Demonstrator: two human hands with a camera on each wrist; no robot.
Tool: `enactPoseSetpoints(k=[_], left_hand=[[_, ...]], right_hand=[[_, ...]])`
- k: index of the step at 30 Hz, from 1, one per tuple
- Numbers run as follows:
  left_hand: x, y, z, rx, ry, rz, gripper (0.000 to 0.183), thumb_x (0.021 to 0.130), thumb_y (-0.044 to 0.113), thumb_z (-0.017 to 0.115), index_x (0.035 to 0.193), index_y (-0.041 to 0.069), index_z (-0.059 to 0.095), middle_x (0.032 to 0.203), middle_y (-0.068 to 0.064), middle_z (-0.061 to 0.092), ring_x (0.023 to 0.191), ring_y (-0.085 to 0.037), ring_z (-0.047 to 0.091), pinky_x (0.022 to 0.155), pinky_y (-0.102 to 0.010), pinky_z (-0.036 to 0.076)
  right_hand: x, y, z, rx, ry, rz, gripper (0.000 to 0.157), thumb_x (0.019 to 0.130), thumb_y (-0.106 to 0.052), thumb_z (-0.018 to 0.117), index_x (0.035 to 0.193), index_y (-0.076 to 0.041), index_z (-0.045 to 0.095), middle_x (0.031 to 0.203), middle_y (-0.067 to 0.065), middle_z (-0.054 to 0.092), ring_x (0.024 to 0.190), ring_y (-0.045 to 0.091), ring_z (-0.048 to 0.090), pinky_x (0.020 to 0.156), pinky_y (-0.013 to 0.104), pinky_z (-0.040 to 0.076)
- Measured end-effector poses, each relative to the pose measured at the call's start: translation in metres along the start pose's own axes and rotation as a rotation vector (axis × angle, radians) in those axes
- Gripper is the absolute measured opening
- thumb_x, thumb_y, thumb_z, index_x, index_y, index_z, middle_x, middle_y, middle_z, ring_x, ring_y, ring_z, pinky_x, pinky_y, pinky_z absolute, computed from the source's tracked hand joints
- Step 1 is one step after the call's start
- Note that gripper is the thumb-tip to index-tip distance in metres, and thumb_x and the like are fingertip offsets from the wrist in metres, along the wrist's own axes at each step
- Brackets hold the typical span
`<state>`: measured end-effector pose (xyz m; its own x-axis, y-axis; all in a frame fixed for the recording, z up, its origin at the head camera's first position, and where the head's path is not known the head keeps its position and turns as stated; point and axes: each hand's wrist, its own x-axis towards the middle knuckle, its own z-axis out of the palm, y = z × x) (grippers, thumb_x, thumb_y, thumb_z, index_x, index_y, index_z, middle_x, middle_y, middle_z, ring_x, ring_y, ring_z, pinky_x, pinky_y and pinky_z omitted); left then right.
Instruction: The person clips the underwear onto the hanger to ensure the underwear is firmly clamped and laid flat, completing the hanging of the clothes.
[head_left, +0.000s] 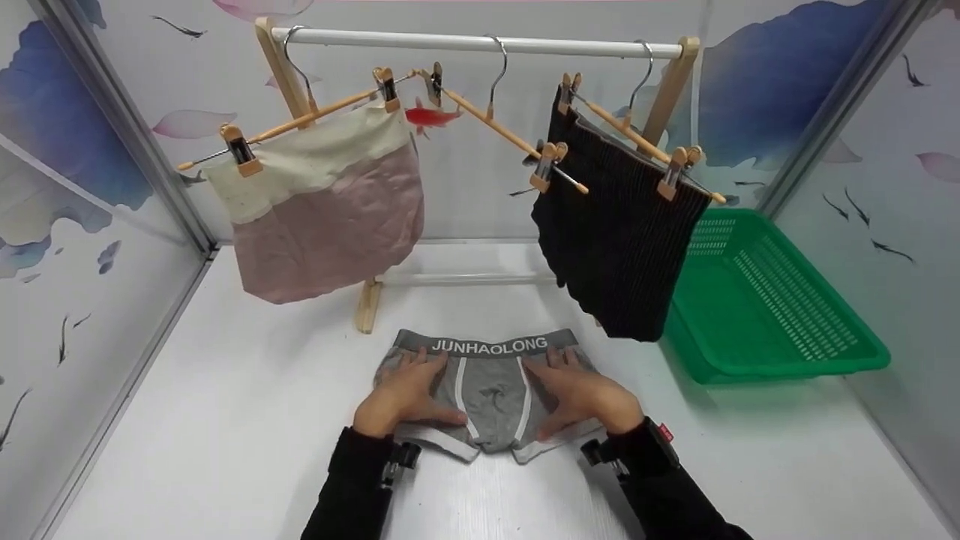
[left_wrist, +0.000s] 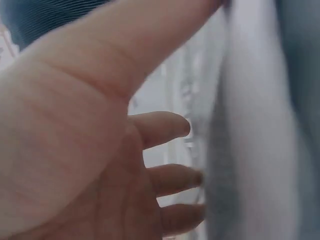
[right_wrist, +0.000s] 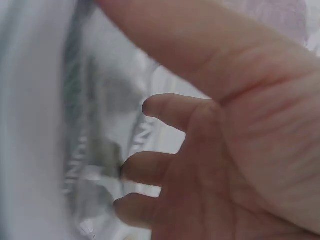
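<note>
Grey boxer briefs (head_left: pixel 491 397) with white trim and a dark waistband lettered JUNHAOLONG lie spread on the white table, waistband away from me. My left hand (head_left: pixel 405 396) rests on their left side, fingers extended toward the waistband and thumb pointing inward. On the opposite side, my right hand (head_left: pixel 585 396) lies in a mirrored way, with spread fingers touching the fabric. Both wrist views are blurred near the cloth; the left palm (left_wrist: pixel 75 150) and right palm (right_wrist: pixel 225 165) show there, fingers apart. Neither hand is seen gripping a fold.
Behind the briefs stands a rack with a white rail (head_left: pixel 465 41). From it hang a pink-and-cream garment (head_left: pixel 330 217), a bare clip hanger (head_left: pixel 491 127) and a black ribbed garment (head_left: pixel 615 240). A green basket (head_left: pixel 795 367) sits at the right, near the side wall.
</note>
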<state>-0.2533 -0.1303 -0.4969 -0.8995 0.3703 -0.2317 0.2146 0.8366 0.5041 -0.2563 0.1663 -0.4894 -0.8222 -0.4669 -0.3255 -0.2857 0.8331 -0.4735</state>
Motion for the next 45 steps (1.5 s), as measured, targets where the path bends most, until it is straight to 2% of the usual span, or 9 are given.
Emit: enactPoseSetpoints(k=[3, 7, 12, 15, 22, 26, 33, 36, 45], left_hand=[[-0.003, 0.003, -0.010, -0.071, 0.081, 0.091, 0.094, 0.081, 0.045, 0.084, 0.152, 0.000, 0.043, 0.155, -0.030, 0.036, 0.145, -0.047, 0.031, 0.116, -0.061, 0.023], [-0.009, 0.012, -0.022, -0.128, 0.221, 0.252, 0.073, 0.089, 0.035, 0.079, 0.145, -0.003, 0.051, 0.146, -0.025, 0.051, 0.138, -0.041, 0.045, 0.113, -0.054, 0.033], [-0.005, 0.023, -0.038, -0.175, 0.358, 0.470, 0.054, 0.094, 0.028, 0.074, 0.137, -0.002, 0.059, 0.135, -0.019, 0.061, 0.127, -0.036, 0.056, 0.106, -0.050, 0.044], [0.008, 0.030, -0.054, -0.239, 0.381, 0.533, 0.050, 0.097, 0.027, 0.071, 0.137, -0.001, 0.060, 0.134, -0.016, 0.063, 0.123, -0.033, 0.060, 0.100, -0.048, 0.048], [0.052, 0.038, -0.094, -0.481, 0.361, 0.510, 0.045, 0.096, 0.029, 0.073, 0.134, 0.007, 0.064, 0.132, -0.008, 0.066, 0.116, -0.023, 0.064, 0.096, -0.044, 0.052], [0.069, 0.041, -0.112, -0.526, 0.376, 0.513, 0.045, 0.092, 0.032, 0.077, 0.130, 0.009, 0.068, 0.127, -0.004, 0.068, 0.112, -0.017, 0.065, 0.095, -0.044, 0.051], [0.082, 0.054, -0.142, -0.484, 0.488, 0.523, 0.034, 0.095, 0.031, 0.074, 0.119, 0.007, 0.074, 0.112, -0.004, 0.073, 0.096, -0.017, 0.068, 0.086, -0.038, 0.054], [0.084, 0.062, -0.156, -0.499, 0.517, 0.503, 0.035, 0.096, 0.029, 0.072, 0.121, 0.004, 0.073, 0.113, -0.006, 0.073, 0.098, -0.020, 0.067, 0.085, -0.034, 0.053], [0.087, 0.094, -0.193, -0.852, 0.481, 0.344, 0.041, 0.103, 0.027, 0.062, 0.137, 0.005, 0.060, 0.119, -0.009, 0.067, 0.106, -0.025, 0.064, 0.087, -0.035, 0.054]], right_hand=[[-0.003, -0.003, -0.011, 0.012, 0.153, -0.127, 0.098, 0.079, -0.032, 0.088, 0.158, -0.006, 0.035, 0.159, 0.029, 0.028, 0.147, 0.047, 0.024, 0.116, 0.059, 0.025], [-0.009, -0.010, -0.027, 0.119, 0.423, -0.250, 0.079, 0.089, -0.035, 0.080, 0.153, -0.005, 0.044, 0.149, 0.018, 0.051, 0.131, 0.036, 0.054, 0.104, 0.052, 0.045], [-0.014, -0.022, -0.043, 0.333, 0.639, -0.312, 0.084, 0.083, -0.033, 0.086, 0.151, -0.004, 0.047, 0.138, 0.017, 0.061, 0.120, 0.034, 0.063, 0.098, 0.049, 0.051], [-0.015, -0.032, -0.056, 0.433, 0.711, -0.334, 0.084, 0.083, -0.023, 0.087, 0.153, -0.004, 0.043, 0.139, 0.017, 0.059, 0.121, 0.033, 0.062, 0.100, 0.048, 0.050], [-0.011, -0.061, -0.095, 0.567, 0.804, -0.392, 0.076, 0.092, -0.022, 0.078, 0.155, -0.007, 0.039, 0.143, 0.013, 0.054, 0.125, 0.027, 0.060, 0.102, 0.040, 0.049], [-0.006, -0.074, -0.114, 0.625, 0.848, -0.412, 0.071, 0.095, -0.024, 0.074, 0.154, -0.005, 0.039, 0.142, 0.013, 0.055, 0.123, 0.025, 0.061, 0.101, 0.040, 0.050], [-0.004, -0.088, -0.129, 0.665, 0.909, -0.431, 0.064, 0.098, -0.024, 0.070, 0.153, -0.005, 0.042, 0.137, 0.009, 0.060, 0.119, 0.020, 0.063, 0.097, 0.039, 0.052], [-0.003, -0.092, -0.134, 0.695, 0.932, -0.435, 0.062, 0.098, -0.023, 0.070, 0.152, -0.006, 0.043, 0.134, 0.007, 0.061, 0.117, 0.019, 0.064, 0.094, 0.038, 0.054], [0.004, -0.099, -0.145, 0.786, 0.972, -0.497, 0.059, 0.098, -0.016, 0.069, 0.150, -0.002, 0.045, 0.139, 0.009, 0.058, 0.119, 0.026, 0.064, 0.095, 0.035, 0.053]])
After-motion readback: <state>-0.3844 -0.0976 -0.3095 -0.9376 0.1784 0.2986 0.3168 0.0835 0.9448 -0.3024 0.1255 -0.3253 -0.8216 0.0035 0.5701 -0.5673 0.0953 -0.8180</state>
